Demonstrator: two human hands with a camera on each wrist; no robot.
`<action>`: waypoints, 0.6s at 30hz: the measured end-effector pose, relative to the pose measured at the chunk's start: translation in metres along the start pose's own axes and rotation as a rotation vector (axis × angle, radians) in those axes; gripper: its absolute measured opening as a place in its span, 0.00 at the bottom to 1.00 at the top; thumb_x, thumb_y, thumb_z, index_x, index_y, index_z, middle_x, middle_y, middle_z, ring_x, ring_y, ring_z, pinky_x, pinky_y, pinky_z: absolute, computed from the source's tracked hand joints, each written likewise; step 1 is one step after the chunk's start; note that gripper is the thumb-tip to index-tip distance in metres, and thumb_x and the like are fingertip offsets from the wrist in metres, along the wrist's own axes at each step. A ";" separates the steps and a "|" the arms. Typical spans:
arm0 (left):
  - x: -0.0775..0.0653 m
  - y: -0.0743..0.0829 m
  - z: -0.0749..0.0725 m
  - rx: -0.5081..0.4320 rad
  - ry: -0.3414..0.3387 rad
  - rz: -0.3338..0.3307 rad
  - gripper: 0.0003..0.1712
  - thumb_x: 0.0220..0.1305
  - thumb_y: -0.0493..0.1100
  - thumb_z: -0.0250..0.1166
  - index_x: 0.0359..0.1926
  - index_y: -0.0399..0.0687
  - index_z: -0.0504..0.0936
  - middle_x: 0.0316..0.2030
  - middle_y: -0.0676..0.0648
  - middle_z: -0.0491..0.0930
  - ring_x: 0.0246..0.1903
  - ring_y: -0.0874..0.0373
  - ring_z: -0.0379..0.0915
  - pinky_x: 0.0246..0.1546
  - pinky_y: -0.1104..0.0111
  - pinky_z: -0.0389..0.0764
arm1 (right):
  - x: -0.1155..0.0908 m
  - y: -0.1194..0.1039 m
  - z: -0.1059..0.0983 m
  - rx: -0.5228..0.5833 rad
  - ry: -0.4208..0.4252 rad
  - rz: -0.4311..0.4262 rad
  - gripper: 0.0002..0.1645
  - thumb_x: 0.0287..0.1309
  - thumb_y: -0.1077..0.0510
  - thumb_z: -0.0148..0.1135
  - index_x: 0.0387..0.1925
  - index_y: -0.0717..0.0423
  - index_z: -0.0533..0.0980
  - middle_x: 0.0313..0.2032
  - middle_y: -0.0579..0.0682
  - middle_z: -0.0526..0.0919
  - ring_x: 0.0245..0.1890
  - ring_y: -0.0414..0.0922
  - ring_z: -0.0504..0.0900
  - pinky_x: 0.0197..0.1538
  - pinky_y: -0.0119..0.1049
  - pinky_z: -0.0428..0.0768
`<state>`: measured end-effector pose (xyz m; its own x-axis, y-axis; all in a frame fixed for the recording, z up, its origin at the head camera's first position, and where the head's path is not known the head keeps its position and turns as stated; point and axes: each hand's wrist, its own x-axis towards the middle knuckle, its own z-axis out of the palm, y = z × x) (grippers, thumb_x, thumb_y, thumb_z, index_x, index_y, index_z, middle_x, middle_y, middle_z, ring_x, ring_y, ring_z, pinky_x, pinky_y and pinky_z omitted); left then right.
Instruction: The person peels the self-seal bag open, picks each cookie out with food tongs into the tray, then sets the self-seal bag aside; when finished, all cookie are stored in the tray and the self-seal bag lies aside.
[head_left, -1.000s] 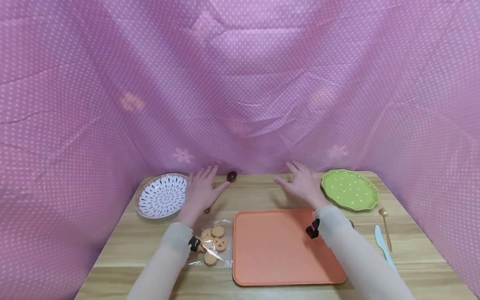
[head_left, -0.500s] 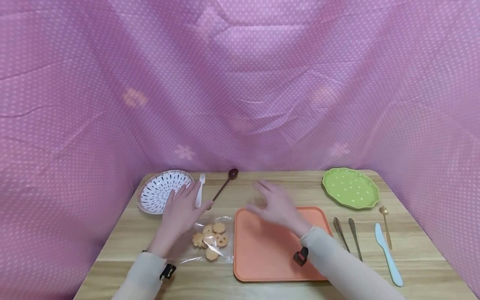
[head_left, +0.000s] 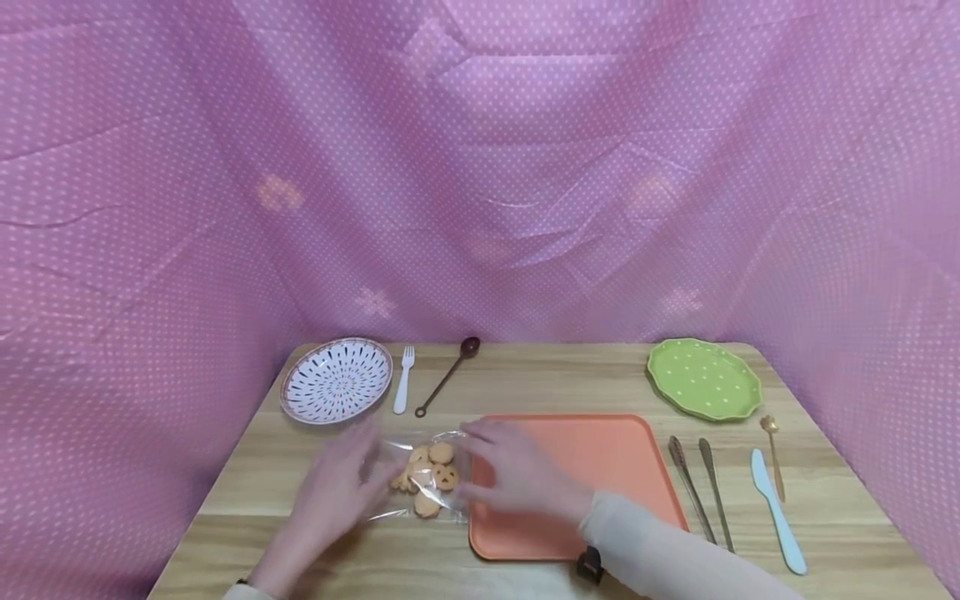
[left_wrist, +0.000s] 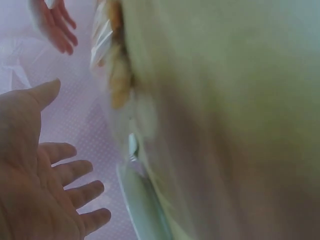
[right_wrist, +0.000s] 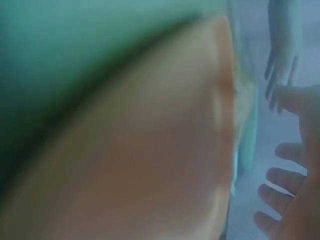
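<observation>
A clear plastic bag of cookies lies on the wooden table just left of the orange tray. My left hand, blurred by motion, hovers at the bag's left side with fingers spread. On the other side, my right hand is over the tray's left part, its fingertips near the bag's right edge. Both palms face the bag, and neither hand visibly holds anything. In the left wrist view the left fingers are apart from the bag; the right wrist view shows the right fingers relaxed and spread.
Behind the left hand are a patterned white plate, a white fork and a dark brown spoon. To the right stand a green dotted plate, metal tongs, a light blue knife and a small gold spoon.
Both hands have come back from the table's far side toward the bag of cookies. The right hand has also moved left across the tray. The tableware lies where it was.
</observation>
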<state>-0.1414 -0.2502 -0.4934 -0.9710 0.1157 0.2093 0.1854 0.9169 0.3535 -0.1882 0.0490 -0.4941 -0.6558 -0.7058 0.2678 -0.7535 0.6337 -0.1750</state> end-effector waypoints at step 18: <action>-0.046 -0.003 0.010 -0.005 -0.127 -0.044 0.39 0.70 0.60 0.63 0.74 0.48 0.66 0.76 0.43 0.65 0.74 0.41 0.64 0.74 0.43 0.68 | -0.010 -0.025 0.030 0.036 0.011 -0.251 0.19 0.64 0.41 0.65 0.53 0.40 0.82 0.55 0.40 0.84 0.57 0.36 0.81 0.66 0.34 0.80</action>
<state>-0.0991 -0.2541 -0.5132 -0.9895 0.1227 0.0762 0.1422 0.9204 0.3642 -0.1644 0.0305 -0.5211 -0.4480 -0.8358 0.3173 -0.8938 0.4275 -0.1359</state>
